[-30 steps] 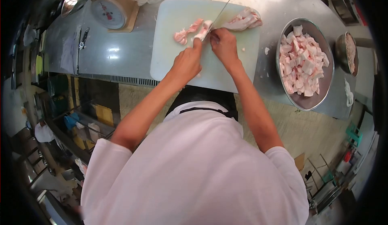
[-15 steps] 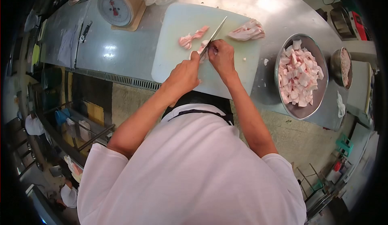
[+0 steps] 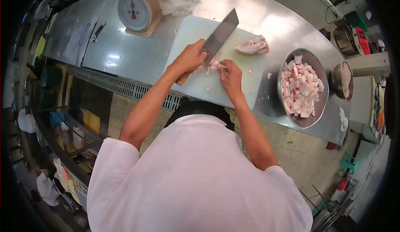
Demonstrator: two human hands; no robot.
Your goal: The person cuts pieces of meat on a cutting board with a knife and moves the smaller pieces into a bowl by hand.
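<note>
A steel surface [image 3: 129,63] stretches before a person [image 3: 196,169] in a white shirt, at work with both hands on a pale board [image 3: 191,30]. Between 3 and 4 o'clock from the board stands an oval metal bowl [image 3: 320,67], heaped with pale pink cubes [image 3: 301,88]. At 10 o'clock is a scale [image 3: 134,13] with a round white dial; at 11, a crumpled clear bag [image 3: 180,0]. Just beside the bowl, at 3 o'clock from the board, sits a smaller pan [image 3: 336,77] with pink contents.

A broad cleaver [image 3: 221,31] slants over the board, its tip toward 1 o'clock. The left hand [image 3: 191,59] holds it, the grip wrapped around the wooden handle, whose end pokes out toward 7 o'clock. The right hand [image 3: 230,74] has its fingers bent, their tips at the meat [image 3: 213,66] near the board's middle, beside the blade; whether that grip pinches the meat, one cannot tell. A larger chunk [image 3: 253,45] lies at the board's 2 o'clock, apart from both hands. A small scrap [image 3: 208,89] rests near 6 o'clock.
</note>
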